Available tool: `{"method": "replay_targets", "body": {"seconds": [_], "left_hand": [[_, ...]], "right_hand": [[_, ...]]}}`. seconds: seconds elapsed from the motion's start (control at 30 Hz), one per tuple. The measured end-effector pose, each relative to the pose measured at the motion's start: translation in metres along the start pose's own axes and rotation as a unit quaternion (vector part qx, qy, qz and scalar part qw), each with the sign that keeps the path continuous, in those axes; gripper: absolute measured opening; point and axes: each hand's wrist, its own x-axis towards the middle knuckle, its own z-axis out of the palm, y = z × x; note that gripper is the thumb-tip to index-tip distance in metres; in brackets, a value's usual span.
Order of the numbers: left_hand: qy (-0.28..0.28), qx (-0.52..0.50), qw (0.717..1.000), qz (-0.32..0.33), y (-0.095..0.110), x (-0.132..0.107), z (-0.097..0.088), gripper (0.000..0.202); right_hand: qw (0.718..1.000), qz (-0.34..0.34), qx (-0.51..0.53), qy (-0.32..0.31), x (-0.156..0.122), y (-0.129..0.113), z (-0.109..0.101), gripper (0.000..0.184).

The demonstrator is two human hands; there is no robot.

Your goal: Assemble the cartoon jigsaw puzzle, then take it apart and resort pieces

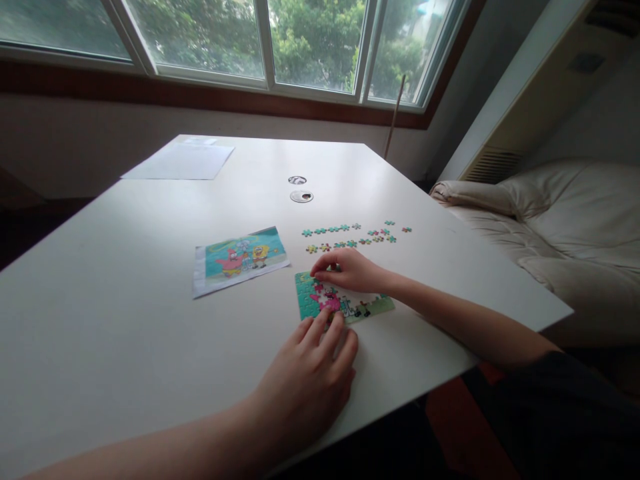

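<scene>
In the head view, a partly assembled jigsaw puzzle (306, 305) is seen flat on the white table (150, 353), near the edge closest to the person, where it can be reached by both hands. A pale gap is shown in its middle and upper right, while its left side and lower edge are filled.

The left hand (320, 367) is laid at the lower edge with its fingers loosely spread and bent; nothing is seen gripped, and the puzzle is probably being steadied by the fingertips. The right hand (350, 270) is held over the upper part, its thumb and index finger brought nearly together at the upper left. Whether a piece is pinched there cannot be told.

Beyond the right hand, loose pieces (345, 228) are laid out in 2 rough rows, with a few scattered at the right end, presumably so that each can be seen and picked singly. To the left, apart from the puzzle, a printed picture (245, 257) with similar cartoon figures is placed face up, apparently for comparison. Farther off, 2 oval items (301, 197) and a white sheet (180, 162) are left out of the working area.
</scene>
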Motion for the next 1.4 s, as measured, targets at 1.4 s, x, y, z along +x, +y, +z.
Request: {"method": "replay_targets", "body": {"seconds": [1.4], "left_hand": [[-0.013,-0.015,1.0,-0.003,-0.001,0.001,-0.002,0.033]], "right_hand": [[0.998,-0.028,-0.063,0.003,-0.006,0.004,-0.012,0.013]]}}
